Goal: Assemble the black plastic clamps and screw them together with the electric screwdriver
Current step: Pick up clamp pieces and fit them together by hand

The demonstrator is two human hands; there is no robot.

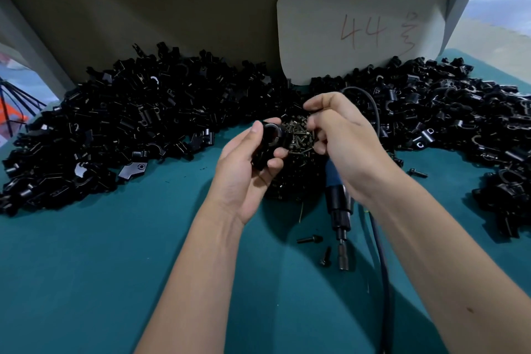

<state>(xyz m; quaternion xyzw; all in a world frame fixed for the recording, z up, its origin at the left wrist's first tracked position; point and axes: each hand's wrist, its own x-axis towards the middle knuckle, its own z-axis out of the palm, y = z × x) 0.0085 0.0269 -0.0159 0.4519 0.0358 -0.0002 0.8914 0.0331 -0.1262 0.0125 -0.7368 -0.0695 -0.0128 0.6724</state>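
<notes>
The left hand (247, 169) grips a round black plastic clamp (270, 141) just left of the small brass-coloured screw pile (298, 135). The right hand (342, 135) reaches into it, fingers curled (probably pinching a screw, though unclear). The blue-and-black electric screwdriver (339, 210) lies nearer the person.

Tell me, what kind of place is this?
Probably a small factory assembly bench: big heaps of black plastic clamp parts on a teal table cover, a pile of small dark metal screws, and a corded blue-and-black electric screwdriver lying ready.
</notes>
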